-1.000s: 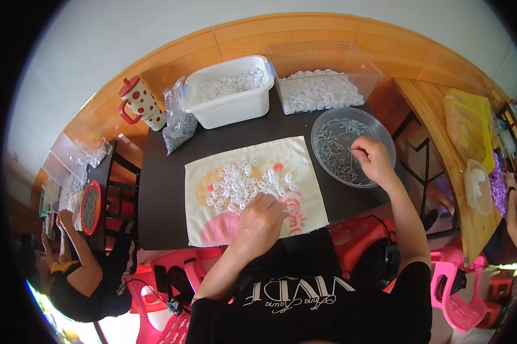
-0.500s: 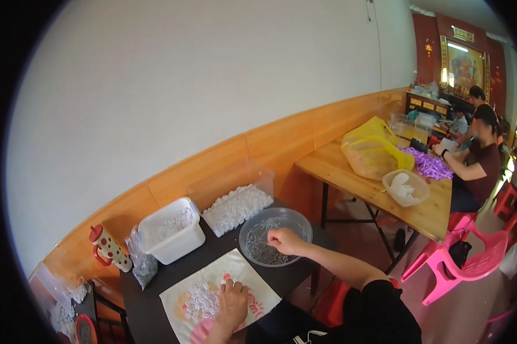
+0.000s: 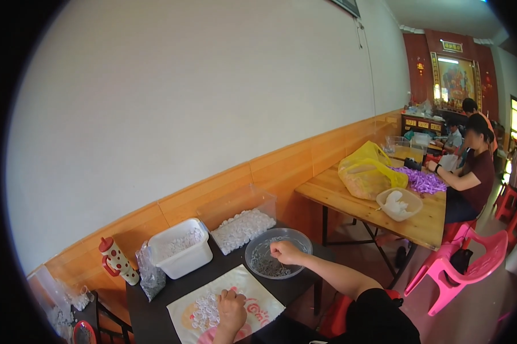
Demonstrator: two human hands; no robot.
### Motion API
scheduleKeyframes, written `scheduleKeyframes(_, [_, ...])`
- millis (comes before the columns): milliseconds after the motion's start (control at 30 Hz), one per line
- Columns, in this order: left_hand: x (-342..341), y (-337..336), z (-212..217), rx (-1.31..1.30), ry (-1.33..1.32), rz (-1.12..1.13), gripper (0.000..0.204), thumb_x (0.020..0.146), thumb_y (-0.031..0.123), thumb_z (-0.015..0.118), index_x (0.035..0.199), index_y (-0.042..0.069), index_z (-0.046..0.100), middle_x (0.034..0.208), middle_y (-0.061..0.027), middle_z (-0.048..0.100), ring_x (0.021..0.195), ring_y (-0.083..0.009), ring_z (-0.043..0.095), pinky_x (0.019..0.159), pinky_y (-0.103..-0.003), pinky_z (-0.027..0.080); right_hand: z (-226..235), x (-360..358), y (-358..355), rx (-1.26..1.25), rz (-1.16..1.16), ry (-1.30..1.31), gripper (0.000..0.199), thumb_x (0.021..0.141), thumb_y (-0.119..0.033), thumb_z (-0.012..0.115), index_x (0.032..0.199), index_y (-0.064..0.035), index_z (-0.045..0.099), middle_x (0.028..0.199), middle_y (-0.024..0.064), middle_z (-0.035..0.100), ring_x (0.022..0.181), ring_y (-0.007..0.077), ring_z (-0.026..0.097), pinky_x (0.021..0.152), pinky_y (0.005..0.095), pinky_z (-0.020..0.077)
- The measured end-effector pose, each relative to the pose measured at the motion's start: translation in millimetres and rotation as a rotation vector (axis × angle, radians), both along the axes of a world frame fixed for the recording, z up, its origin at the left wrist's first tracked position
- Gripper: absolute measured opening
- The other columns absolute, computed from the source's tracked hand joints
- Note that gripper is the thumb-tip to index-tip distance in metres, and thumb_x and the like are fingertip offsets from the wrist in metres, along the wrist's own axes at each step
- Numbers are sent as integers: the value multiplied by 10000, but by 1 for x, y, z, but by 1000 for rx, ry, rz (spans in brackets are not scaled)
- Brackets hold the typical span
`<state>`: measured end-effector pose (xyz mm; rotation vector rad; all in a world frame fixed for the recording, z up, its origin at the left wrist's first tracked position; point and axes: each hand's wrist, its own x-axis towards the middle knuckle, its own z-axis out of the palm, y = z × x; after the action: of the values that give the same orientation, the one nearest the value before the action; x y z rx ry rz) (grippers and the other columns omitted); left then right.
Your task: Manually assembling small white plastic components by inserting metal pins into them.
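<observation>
- Left hand (image 3: 231,311) curled, white pieces (image 3: 205,312) at its nine o'clock; any hold hidden.
- Right hand (image 3: 286,253), one o'clock, curled over gray bits (image 3: 262,261); hold unclear.
- Many white pieces lie loose; amount done cannot be told.

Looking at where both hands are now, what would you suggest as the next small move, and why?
I'd probably have the right hand pinch one small grey piece: its curled fingers are over the round bowl of them, while the left hand is at the white pieces on the cloth. Whether it already holds one is hidden.
</observation>
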<state>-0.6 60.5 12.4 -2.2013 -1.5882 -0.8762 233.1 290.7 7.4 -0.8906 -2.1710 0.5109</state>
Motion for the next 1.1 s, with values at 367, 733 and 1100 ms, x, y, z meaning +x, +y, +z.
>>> scheduleKeyframes(367, [9,-14,11,-55,-55,-44,125,699,42,671,810,61,724,783,-121,638,812,-329,607,716,-459,470,8,6,-17,38,95,-6,99,814,-88,724,790,-40,641,709,118,652,659,260,637,624,372,490])
scheduleKeyframes(733, [31,5,31,-204,-906,-8,142,826,49,768,967,39,764,821,-75,692,733,-129,611,595,-267,458,45,-26,-86,-796,481,602,46,903,-26,706,879,-32,667,767,13,650,665,65,589,596,217,476])
scheduleKeyframes(1100, [35,12,33,-49,-862,25,156,774,-26,786,912,30,739,844,-73,672,720,-173,622,611,-284,488,35,-58,-111,-901,523,618,57,897,15,698,862,-6,659,782,43,660,683,90,609,621,231,490])
